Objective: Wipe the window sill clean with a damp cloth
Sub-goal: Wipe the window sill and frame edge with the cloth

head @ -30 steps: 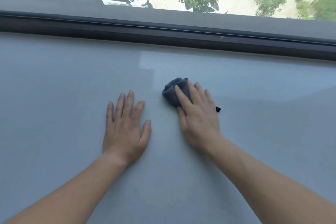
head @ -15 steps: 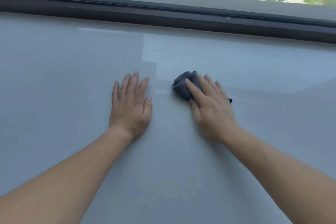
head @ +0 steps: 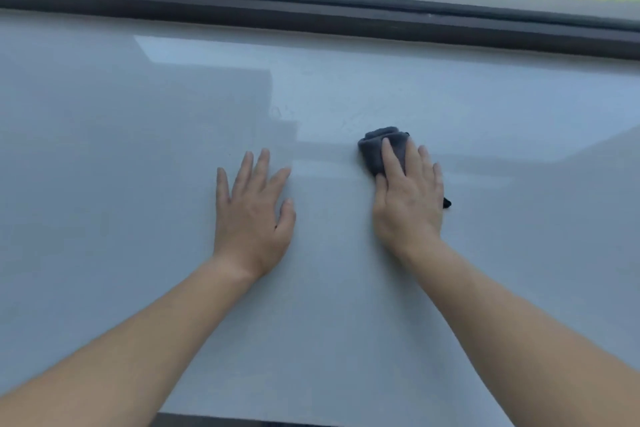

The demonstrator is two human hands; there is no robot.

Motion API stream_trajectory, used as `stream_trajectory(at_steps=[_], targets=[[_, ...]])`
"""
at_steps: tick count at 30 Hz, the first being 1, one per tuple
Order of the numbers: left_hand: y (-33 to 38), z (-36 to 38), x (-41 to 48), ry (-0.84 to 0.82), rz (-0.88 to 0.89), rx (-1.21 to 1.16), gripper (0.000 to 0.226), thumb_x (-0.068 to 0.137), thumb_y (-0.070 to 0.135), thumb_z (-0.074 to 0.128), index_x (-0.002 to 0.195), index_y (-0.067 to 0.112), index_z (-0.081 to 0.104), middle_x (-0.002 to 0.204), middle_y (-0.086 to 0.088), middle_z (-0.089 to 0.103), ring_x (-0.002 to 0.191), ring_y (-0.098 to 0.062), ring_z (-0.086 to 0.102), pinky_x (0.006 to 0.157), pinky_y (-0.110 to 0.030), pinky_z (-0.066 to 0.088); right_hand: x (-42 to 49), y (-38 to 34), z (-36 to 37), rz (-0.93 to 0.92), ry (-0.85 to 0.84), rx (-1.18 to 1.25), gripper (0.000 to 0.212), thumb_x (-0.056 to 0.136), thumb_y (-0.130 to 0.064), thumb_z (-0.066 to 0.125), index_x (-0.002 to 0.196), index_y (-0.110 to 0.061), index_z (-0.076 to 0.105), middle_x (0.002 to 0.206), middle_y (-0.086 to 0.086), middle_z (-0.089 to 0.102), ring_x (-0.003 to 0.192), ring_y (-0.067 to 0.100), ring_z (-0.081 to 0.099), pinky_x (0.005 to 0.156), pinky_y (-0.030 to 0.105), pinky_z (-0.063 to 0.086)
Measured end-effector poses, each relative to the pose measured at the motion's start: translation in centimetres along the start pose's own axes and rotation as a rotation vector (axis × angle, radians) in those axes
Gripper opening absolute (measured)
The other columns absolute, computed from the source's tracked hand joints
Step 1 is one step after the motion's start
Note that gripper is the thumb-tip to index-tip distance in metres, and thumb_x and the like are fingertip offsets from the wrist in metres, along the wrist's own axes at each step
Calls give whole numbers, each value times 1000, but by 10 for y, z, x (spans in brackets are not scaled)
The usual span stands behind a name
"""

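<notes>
A wide pale grey window sill (head: 121,156) fills the view. A small folded dark grey cloth (head: 375,146) lies on it right of centre. My right hand (head: 408,198) presses flat on the cloth with straight fingers, covering most of it; a dark corner sticks out by the little-finger side. My left hand (head: 252,215) rests flat on the bare sill a short way to the left, fingers spread, holding nothing.
A dark window frame (head: 311,14) runs along the far edge of the sill, with glass above it showing trees and a street far below. The sill's near edge (head: 242,421) shows at the bottom.
My right hand has slid the cloth to the right, widening the gap to my left hand. The left hand has stayed flat on the sill. The view has shifted.
</notes>
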State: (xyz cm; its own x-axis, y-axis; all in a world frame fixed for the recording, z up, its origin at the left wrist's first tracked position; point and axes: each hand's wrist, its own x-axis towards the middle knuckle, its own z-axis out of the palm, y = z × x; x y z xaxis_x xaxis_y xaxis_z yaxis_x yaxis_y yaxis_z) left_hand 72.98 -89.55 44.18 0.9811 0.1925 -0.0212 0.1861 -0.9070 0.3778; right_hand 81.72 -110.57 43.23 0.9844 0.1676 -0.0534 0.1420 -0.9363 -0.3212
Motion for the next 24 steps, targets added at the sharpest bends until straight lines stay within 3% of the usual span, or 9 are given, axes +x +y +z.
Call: stream_trajectory(at_steps=[6, 7, 11, 12, 15, 18, 20, 22, 24], targets=[[-9, 12, -62, -67, -17, 79, 62, 93, 43, 26, 150, 25, 37, 165, -4, 15, 153, -22, 3, 120, -56, -3, -54, 1, 5, -460, -145, -63, 52, 98, -30, 42, 150, -31, 35, 161, 3, 27, 149, 29, 20, 122, 47, 14], [-10, 12, -62, -62, -12, 90, 62, 93, 43, 26, 151, 25, 36, 165, -4, 15, 153, -22, 3, 121, -56, -3, -47, 8, 3, -429, -133, -75, 53, 97, -31, 40, 150, -31, 35, 161, 3, 28, 149, 29, 21, 122, 47, 13], [-7, 13, -61, -47, -19, 82, 61, 92, 41, 25, 150, 25, 38, 165, -4, 18, 153, -23, 5, 121, -56, -3, -30, 11, -2, -2, -4, -10, 53, 101, -28, 34, 154, -29, 28, 163, 4, 21, 150, 28, 14, 123, 43, 4], [-7, 13, -61, -44, -18, 71, 61, 92, 41, 24, 149, 24, 40, 164, -5, 19, 153, -23, 6, 121, -56, -2, -39, 3, 0, 20, 14, -4, 53, 101, -27, 36, 154, -28, 28, 163, 5, 21, 150, 28, 14, 123, 43, 5], [-8, 11, -62, -16, -9, 12, 60, 92, 41, 24, 145, 24, 46, 163, -5, 23, 153, -23, 9, 121, -55, -2, -97, -14, 11, -263, -10, -22, 54, 96, -27, 45, 150, -26, 38, 159, 10, 30, 147, 33, 25, 121, 48, 16], [-10, 8, -64, 24, -8, -96, 57, 91, 41, 26, 137, 23, 54, 162, -5, 27, 152, -21, 11, 121, -51, -5, -129, 0, 8, -515, -165, -87, 54, 96, -30, 46, 149, -30, 38, 160, 5, 31, 148, 29, 25, 121, 47, 18], [-11, 8, -65, 34, -7, -136, 56, 91, 43, 27, 133, 22, 57, 160, -6, 30, 152, -20, 13, 121, -48, -8, -118, 12, 4, -397, -128, -95, 54, 96, -32, 41, 150, -32, 36, 161, 3, 28, 149, 28, 22, 123, 44, 12], [-12, 7, -66, 35, 2, -144, 55, 91, 44, 28, 130, 21, 59, 158, -7, 33, 150, -19, 17, 121, -48, -9, -110, 11, 3, -110, -50, -22, 55, 97, -33, 33, 151, -31, 33, 162, 4, 26, 150, 29, 17, 123, 42, 6], [-12, 5, -69, 42, 21, -137, 52, 91, 44, 31, 126, 20, 62, 154, -7, 41, 148, -20, 25, 121, -52, -4, -125, -6, 7, 56, 34, 37, 55, 97, -31, 34, 152, -27, 35, 161, 6, 27, 149, 30, 18, 123, 45, 9]])
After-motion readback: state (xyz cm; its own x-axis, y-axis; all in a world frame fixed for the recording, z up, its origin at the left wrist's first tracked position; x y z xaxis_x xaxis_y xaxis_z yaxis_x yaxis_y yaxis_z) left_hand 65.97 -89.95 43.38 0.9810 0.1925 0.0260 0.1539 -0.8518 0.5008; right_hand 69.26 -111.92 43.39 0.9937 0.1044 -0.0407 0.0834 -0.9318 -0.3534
